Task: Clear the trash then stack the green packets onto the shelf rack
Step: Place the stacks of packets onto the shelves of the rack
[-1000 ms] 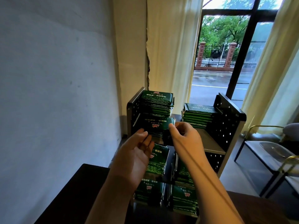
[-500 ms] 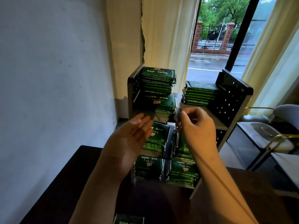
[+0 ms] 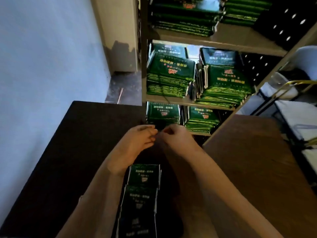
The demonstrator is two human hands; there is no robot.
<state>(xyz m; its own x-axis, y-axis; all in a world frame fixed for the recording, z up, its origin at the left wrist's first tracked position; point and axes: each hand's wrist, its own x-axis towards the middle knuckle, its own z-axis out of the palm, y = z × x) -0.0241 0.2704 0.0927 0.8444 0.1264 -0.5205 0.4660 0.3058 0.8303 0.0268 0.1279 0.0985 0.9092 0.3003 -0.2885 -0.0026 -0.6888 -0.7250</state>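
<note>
**Table** (image 3: 77,152): dark top, left edge close to the wall.

**Shelf rack** (image 3: 223,42): stands on the table at the far edge, right of centre. Three pale boards show, one above another. A black perforated side panel (image 3: 281,23) closes the right side.

**Boards:**
- The upper board carries stacks of green packets (image 3: 169,73), partly out of frame.
- The middle and lower boards each carry two stacks side by side, close together.
- On the middle board, more packets stand on edge between the two stacks.

**Table top:** loose packets (image 3: 144,176) lie flat and overlapping in a row. The row runs from the near edge towards the rack. Their print is too blurred to read.
</note>
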